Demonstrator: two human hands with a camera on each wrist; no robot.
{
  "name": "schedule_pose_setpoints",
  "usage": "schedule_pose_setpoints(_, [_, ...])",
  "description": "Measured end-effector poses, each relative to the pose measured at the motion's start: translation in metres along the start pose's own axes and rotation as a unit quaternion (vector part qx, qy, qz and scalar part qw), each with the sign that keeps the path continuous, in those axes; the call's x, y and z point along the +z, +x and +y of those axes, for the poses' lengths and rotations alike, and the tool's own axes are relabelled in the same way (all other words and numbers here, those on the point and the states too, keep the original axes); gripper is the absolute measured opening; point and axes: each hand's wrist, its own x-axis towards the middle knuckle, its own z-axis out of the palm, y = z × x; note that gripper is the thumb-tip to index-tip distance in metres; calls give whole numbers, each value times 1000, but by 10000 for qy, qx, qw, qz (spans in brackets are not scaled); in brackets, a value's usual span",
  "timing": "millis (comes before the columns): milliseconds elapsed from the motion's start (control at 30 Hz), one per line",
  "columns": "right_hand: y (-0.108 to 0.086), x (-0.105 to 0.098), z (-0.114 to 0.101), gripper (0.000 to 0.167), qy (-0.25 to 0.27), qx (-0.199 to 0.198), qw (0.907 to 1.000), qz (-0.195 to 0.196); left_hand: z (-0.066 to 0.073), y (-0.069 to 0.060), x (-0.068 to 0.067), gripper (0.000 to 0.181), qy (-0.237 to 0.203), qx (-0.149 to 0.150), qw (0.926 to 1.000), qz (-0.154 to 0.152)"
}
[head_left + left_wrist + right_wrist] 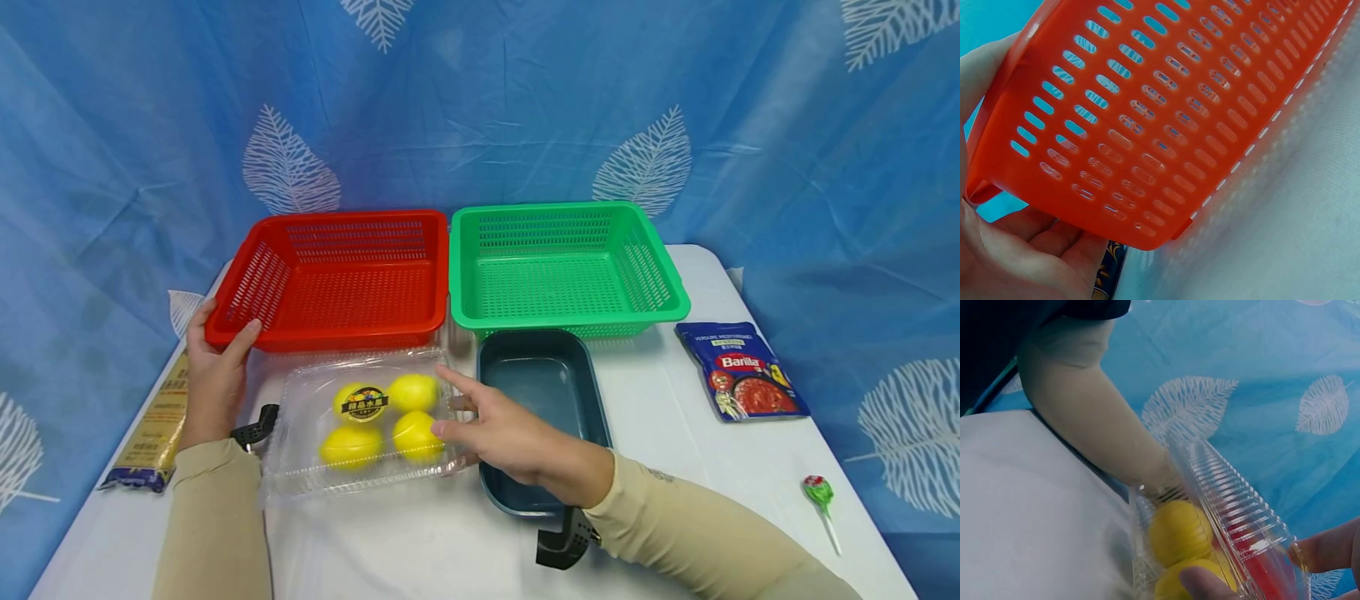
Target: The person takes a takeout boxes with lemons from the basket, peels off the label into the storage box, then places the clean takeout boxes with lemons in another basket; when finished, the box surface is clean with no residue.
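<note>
At the near left corner of the red basket (360, 340), my left hand (215, 371) grips the rim, thumb on top. In the left wrist view its fingers (1054, 234) curl under the outside of the slotted basket wall (1166, 119). My right hand (517, 433) holds the right end of a clear plastic fruit box (300, 425) between thumb and fingers. Several yellow lemons (352, 446) lie inside, below a lid with a dark round label (365, 403). In the right wrist view the thumb (1207, 584) and a finger (1329, 547) stand on either side of the box (1235, 500).
A green basket (562, 321) stands beside the red one, with a dark blue tray (536, 375) in front of it. To the right are a blue Barilla pouch (742, 371) and a lollipop (820, 492). A gold packet (150, 425) lies along the table's left edge.
</note>
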Motion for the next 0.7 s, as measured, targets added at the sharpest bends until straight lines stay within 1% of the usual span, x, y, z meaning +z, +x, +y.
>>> schedule_pose_setpoints(167, [2, 4, 2, 80, -308, -4, 9994, 172, -1, 1, 1, 83, -113, -9, 9999, 13])
schedule_pose_setpoints(233, [3, 5, 3, 81, -479, -11, 9986, 222, -1, 2, 2, 83, -81, 4, 10000, 22])
schedule_pose_setpoints(367, [7, 8, 3, 83, -700, -133, 9970, 295, -1, 3, 3, 83, -90, 48, 9999, 26])
schedule_pose_setpoints(467, [9, 10, 2, 85, -761, -184, 9963, 357, -1, 3, 3, 83, -140, 80, 9999, 21])
schedule_pose_setpoints(633, [16, 17, 2, 91, -750, -70, 9959, 503, -2, 2, 1, 82, -115, 127, 9999, -5])
schedule_pose_setpoints(700, [20, 20, 3, 92, -826, -53, 9948, 599, -2, 2, 0, 82, -101, 136, 9999, -19])
